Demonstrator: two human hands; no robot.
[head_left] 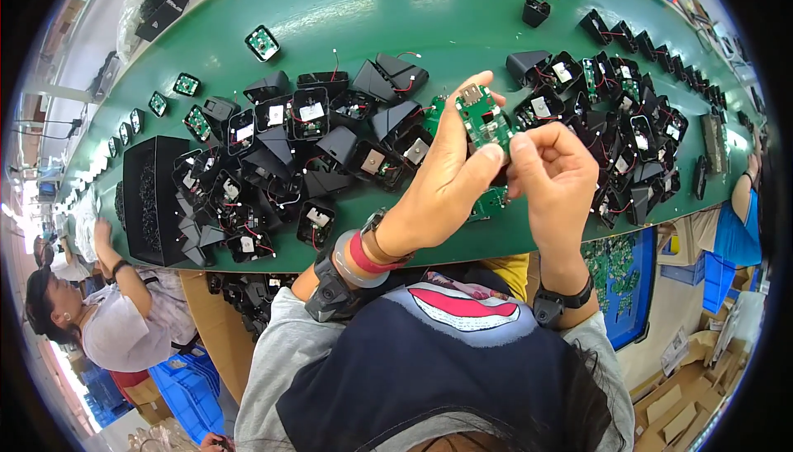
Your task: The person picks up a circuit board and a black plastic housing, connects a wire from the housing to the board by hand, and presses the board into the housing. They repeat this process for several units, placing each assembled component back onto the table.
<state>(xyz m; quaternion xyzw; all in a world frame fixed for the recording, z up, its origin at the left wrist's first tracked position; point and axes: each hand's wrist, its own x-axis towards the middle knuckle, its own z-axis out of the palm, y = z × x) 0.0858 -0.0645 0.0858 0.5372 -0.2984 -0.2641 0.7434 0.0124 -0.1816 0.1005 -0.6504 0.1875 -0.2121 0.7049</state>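
Observation:
Above the bench I hold up a green circuit board (482, 113) carrying a silver connector and small components. My left hand (438, 192) is closed on it, with the thumb on its lower end and the fingers behind. My right hand (555, 178) is closed too, thumb and forefinger pinched at the board's lower right edge. Whether a small part sits between those fingertips is hidden. Below my hands another green board (489, 202) lies on the bench, partly covered. Black plastic housings (310, 113) with thin red wires are heaped to the left, and more housings (636, 134) to the right.
The green bench (355, 6) curves across the view. A black bin (153, 204) stands at left; single housings (263, 43) sit farther back. A blue tray (632, 287) of boards is at lower right. A person (124, 311) works at left, another person (738, 221) at far right.

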